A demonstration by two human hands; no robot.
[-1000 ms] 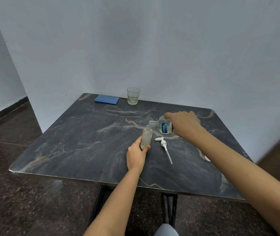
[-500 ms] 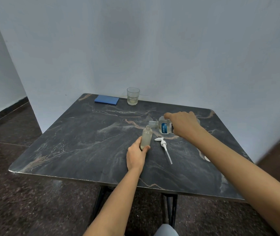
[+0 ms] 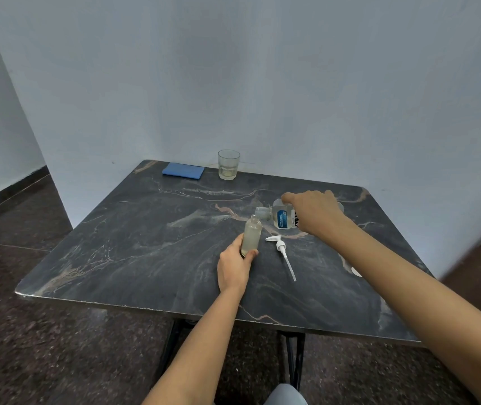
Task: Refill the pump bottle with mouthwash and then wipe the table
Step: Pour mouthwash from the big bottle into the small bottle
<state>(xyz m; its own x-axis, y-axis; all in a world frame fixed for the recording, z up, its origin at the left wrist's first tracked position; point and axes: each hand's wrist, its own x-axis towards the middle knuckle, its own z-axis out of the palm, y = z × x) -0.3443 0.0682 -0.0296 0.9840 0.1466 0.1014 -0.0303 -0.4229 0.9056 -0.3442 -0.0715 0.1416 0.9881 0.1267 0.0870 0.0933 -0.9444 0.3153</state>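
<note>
A small frosted pump bottle [image 3: 252, 233] stands upright and uncapped on the dark marble table [image 3: 145, 244]. My left hand [image 3: 234, 266] grips its lower half. My right hand [image 3: 313, 213] holds a clear mouthwash bottle [image 3: 281, 218] with a blue label, tipped sideways with its open neck just above the pump bottle's mouth. The white pump head [image 3: 282, 251] with its long tube lies flat on the table just right of the pump bottle.
A folded blue cloth [image 3: 183, 171] lies at the table's far left corner. Beside it stands a drinking glass [image 3: 228, 164] with a little pale liquid. A white wall runs behind the table. A small white object [image 3: 357, 270] shows under my right forearm.
Nothing has visibly moved; both hands hold the same pose, with the mouthwash bottle tilted over the pump bottle.
</note>
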